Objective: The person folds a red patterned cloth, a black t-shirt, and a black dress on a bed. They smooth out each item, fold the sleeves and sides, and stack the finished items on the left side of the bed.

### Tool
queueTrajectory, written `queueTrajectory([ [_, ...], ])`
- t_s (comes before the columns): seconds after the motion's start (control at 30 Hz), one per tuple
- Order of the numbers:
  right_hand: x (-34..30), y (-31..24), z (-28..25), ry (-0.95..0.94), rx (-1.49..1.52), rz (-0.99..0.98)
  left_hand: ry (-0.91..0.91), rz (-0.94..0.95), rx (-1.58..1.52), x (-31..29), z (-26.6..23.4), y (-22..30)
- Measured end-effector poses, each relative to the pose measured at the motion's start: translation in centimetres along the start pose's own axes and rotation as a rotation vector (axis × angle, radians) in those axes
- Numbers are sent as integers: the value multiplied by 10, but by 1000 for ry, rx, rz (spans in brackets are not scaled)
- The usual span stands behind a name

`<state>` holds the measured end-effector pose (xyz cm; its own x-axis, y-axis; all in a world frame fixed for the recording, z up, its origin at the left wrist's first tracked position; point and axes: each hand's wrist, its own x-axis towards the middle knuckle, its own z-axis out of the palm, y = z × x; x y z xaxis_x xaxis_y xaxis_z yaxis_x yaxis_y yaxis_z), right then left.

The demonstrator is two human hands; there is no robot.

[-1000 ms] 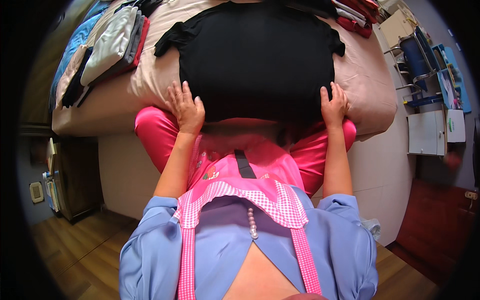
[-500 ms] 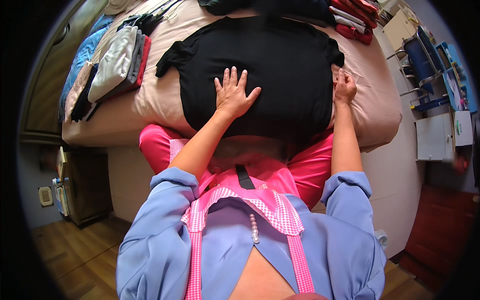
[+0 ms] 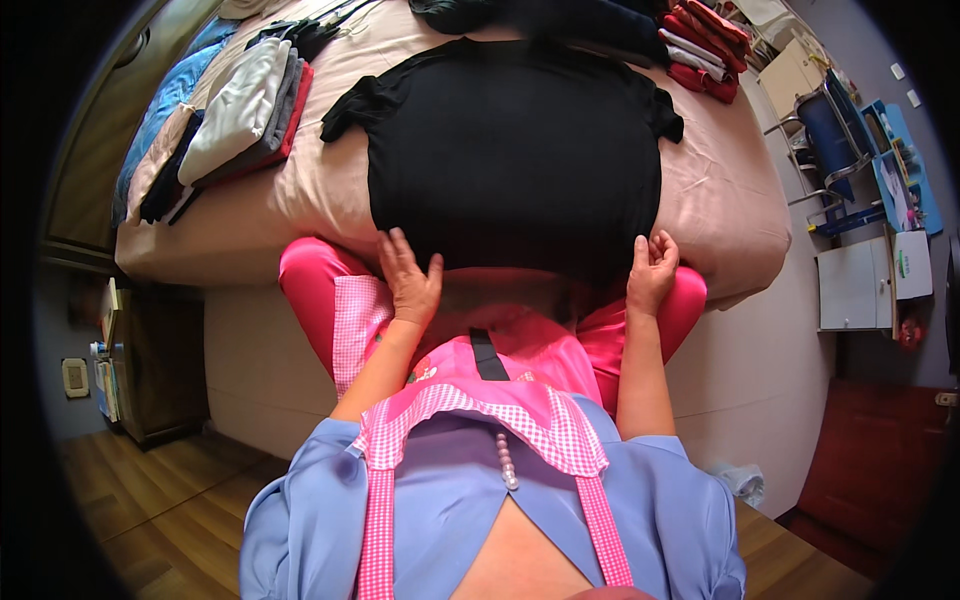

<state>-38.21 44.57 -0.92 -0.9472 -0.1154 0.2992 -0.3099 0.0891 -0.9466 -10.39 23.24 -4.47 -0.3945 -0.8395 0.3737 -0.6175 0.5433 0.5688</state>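
Note:
A black short-sleeved T-shirt (image 3: 515, 150) lies spread flat on the bed, its hem toward me and its sleeves out to both sides. My left hand (image 3: 408, 285) is at the lower left corner of the hem, fingers stretched and the thumb apart, fingertips by the fabric edge. At the lower right corner, my right hand (image 3: 652, 275) is half curled, with a gap between thumb and fingers. Its fingertips are beside the shirt's edge, and no cloth shows between them.
The shirt lies on a bed with a pink sheet (image 3: 730, 190). Folded white, grey and red clothes (image 3: 235, 120) are stacked at the left. Red and white folded clothes (image 3: 705, 50) stand at the far right, dark garments (image 3: 590, 30) at the far edge. Beyond the bed is a metal-framed chair (image 3: 830, 140).
My left hand has drawn back from the middle of the shirt to its lower left corner. My right hand has come down from the right side to the lower right corner, its fingers loosening.

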Motion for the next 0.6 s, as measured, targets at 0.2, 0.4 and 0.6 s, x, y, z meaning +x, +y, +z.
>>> queueTrajectory([
  [0.2,-14,17,-1,-80,54,263,-11,-427,-638,24,7,-28],
  [0.4,-24,-6,-10,-474,355,622,-126,-526,-970,21,-4,-14],
  [0.6,-24,-41,-43,-590,1081,993,-424,-804,-1281,9,-52,-13],
])
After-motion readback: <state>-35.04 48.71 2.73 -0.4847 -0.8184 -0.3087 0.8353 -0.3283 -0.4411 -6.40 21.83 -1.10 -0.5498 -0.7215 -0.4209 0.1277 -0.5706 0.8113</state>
